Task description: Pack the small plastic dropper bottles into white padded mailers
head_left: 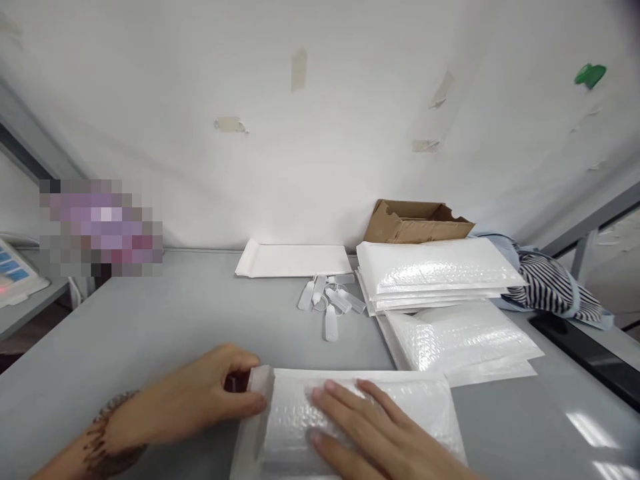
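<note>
Your left hand sat at the near left of the grey table, its fingers curled around the folded left end of a white bubble envelope, clamping it between fingers and thumb. Your right hand lay flat on the envelope with its fingers spread apart, pressing down and gripping nothing. The envelope lay near the table's front edge, and the bottom of the view cut off its near end and your right wrist. Your left fingers hid part of the folded end, and a small dark patch showed beside them, too shadowed to make out. A dark band circled your left wrist, but its detail was hard to read.

Grey table stretched between your hands and a loose bunch of white plastic tags, which lay well apart from the envelope. Beyond them lay a flat white envelope. To the right were a pile of bubble envelopes and a second, lower pile, just beyond your right fingertips. Behind those, a torn cardboard box stood against the white wall, and striped cloth lay at the right, partly behind the pile. A blurred patch hid whatever stood at the far left
</note>
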A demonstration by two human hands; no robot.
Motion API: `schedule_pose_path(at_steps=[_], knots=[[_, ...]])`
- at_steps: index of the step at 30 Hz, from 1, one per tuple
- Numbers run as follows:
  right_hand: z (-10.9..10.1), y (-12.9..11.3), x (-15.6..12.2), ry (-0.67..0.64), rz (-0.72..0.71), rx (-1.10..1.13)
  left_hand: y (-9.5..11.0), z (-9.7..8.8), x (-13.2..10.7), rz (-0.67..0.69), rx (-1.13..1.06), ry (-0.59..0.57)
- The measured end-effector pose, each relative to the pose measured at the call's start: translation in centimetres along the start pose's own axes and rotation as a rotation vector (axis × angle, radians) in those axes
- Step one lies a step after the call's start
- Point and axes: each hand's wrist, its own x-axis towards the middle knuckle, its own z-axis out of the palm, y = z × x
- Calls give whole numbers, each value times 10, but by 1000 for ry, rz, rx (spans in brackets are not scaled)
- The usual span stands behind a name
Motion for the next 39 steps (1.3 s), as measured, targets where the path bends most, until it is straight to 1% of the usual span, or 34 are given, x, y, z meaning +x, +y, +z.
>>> schedule_pose_path(at_steps=[2, 3, 5, 8, 12, 15, 17, 19, 21, 23, 27, 28, 32, 34, 36, 39], knots=[[10, -2, 3, 16, -19, -35, -8, -9, -1, -12, -71, -56], [16, -4, 5, 13, -19, -39, -12, -10, 0, -19, -89, -77], [29, -7, 8, 17, -6, -43, -17, -7, 3, -42, -87, -69], [41, -12, 15, 19, 1, -82, -17, 5, 7, -54, -77, 14], [40, -15, 24, 24, -58, -137, -8, 19, 9, -56, -85, 115], [39, -17, 27, 0, -66, -127, -4, 20, 8, -60, -77, 143], [43, -20, 26, -2, -46, -122, -4, 19, 8, -76, -57, 157], [49, -25, 26, 55, -21, -137, -5, 18, 8, -82, -36, 164], [56, -29, 26, 151, 6, -163, -4, 18, 8, -86, -42, 148], [58, -31, 26, 192, 18, -171, -3, 20, 7, -86, -68, 125], [53, -32, 27, 65, -9, -136, 3, 22, 5, -25, -43, 62], [51, -31, 27, 59, -4, -133, 4, 21, 4, -4, -36, 37], [50, -33, 25, 165, 45, -157, 3, 16, 1, 27, -44, -45], [52, -36, 25, 188, 48, -177, 1, 15, 2, 37, -42, -64], [57, -40, 26, 217, 26, -196, -2, 15, 3, 61, -29, -59], [67, -48, 28, 314, -15, -226, -6, 16, 5, 66, -3, -33]])
